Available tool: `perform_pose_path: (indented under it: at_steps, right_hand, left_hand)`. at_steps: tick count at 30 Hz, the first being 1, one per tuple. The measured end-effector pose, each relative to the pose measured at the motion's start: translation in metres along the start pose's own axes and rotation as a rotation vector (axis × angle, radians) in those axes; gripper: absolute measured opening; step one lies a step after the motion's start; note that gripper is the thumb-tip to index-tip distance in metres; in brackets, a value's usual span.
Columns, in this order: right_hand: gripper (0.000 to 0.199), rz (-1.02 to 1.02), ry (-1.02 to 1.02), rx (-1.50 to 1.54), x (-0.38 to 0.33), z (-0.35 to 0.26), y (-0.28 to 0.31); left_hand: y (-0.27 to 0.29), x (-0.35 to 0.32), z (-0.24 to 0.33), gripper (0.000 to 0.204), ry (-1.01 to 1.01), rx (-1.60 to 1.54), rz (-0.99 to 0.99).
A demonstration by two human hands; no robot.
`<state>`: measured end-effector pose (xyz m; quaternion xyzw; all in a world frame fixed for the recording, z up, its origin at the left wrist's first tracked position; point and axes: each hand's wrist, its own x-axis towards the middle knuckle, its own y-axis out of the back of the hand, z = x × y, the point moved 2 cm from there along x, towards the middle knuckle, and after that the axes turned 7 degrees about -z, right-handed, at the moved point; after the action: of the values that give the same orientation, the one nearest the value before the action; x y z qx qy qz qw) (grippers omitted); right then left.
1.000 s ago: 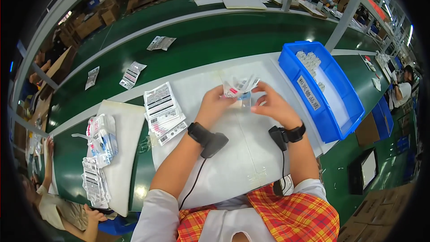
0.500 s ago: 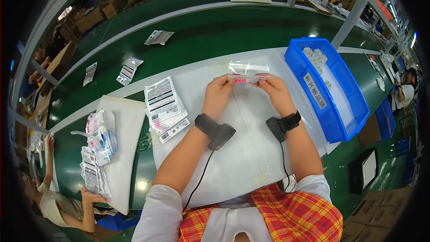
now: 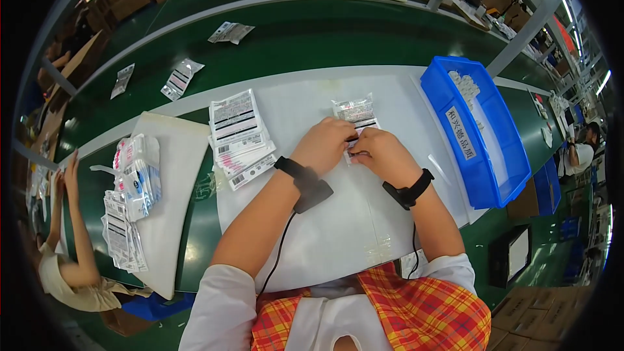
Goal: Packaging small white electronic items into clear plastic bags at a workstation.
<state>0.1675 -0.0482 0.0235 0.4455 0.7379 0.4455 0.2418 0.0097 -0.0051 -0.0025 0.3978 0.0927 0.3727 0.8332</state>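
Observation:
Fingers bent and close together, my left hand (image 3: 325, 145) and my right hand (image 3: 386, 152) both grip the near end of a small printed plastic pouch (image 3: 357, 110). Its far end, with a shiny silvery edge, sticks out beyond my fingers; the near part is mostly hidden by them. The pouch is just over the white work sheet (image 3: 312, 221). To the left of my left hand, a fanned stack of similar printed pouches (image 3: 235, 123) lies on the sheet.
At the right stands a blue bin (image 3: 480, 172) holding small whitish pieces (image 3: 465, 88). Several loose pouches (image 3: 182, 79) lie on the green belt (image 3: 286, 39) beyond. At left, more packets (image 3: 138, 175) rest on a white board (image 3: 170, 221), near a co-worker's arms (image 3: 77, 227).
The pouch has turned from lying crosswise to pointing away, printed face up. My hands have come closer together and nearer to me. The co-worker's hand has left the packets at left.

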Motion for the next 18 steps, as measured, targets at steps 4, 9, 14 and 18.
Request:
perform_pose_path:
  at_steps: [4, 9, 14, 18]
  right_hand:
    - [0.014, -0.026, -0.005, 0.012, 0.001, 0.0, 0.001]
    - [0.008, -0.087, 0.009, 0.063, 0.005, 0.007, -0.003]
    - [0.003, -0.176, 0.172, -0.014, -0.036, 0.001, 0.038]
    - [0.01, 0.312, -0.244, 0.361, -0.196, 0.02, 0.088]
  left_hand:
    - [-0.004, -0.002, 0.001, 0.029, 0.017, 0.02, 0.016]
    - [-0.005, 0.003, -0.003, 0.031, 0.024, 0.016, 0.015]
    - [-0.009, -0.001, -0.014, 0.033, -0.054, 0.02, 0.018]
    - [0.003, -0.014, -0.001, 0.036, -0.061, 0.038, 0.001]
